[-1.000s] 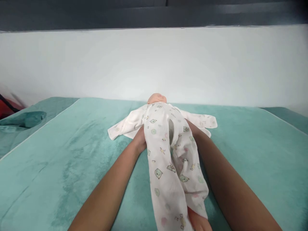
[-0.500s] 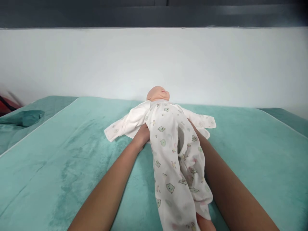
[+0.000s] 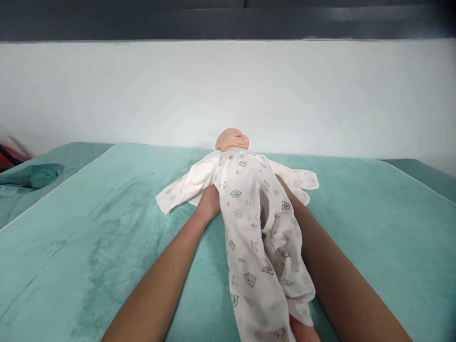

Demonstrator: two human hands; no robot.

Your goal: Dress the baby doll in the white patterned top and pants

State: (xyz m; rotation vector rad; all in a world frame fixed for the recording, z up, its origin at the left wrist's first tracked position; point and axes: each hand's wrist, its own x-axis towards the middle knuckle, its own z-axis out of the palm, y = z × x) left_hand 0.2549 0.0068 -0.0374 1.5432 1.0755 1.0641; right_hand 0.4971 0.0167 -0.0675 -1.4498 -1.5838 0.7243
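Observation:
A baby doll [image 3: 231, 138] is on its back in the middle, head at the far end. Patterned light trousers [image 3: 245, 218] cover it from chest to legs, and a bit of bare leg shows below one cuff. Beneath the upper body, a white long-sleeved baby top [image 3: 201, 175] lies with both sleeves spread outward. My left hand [image 3: 210, 202] is closed round the doll's left-hand side in view, its fingertips hidden under the body. On the other side my right hand [image 3: 281, 183] holds the doll, mostly hidden behind the trousers.
A green plush cover [image 3: 89, 237] lies under everything. Behind it stands a white wall [image 3: 228, 85] with a dark band [image 3: 228, 23] above. Bunched green fabric [image 3: 32, 175] and something red and black [image 3: 10, 156] are at the far left.
The doll's head and trousers have shifted slightly left in view, and the head has tipped a little. Both hands stay at its sides.

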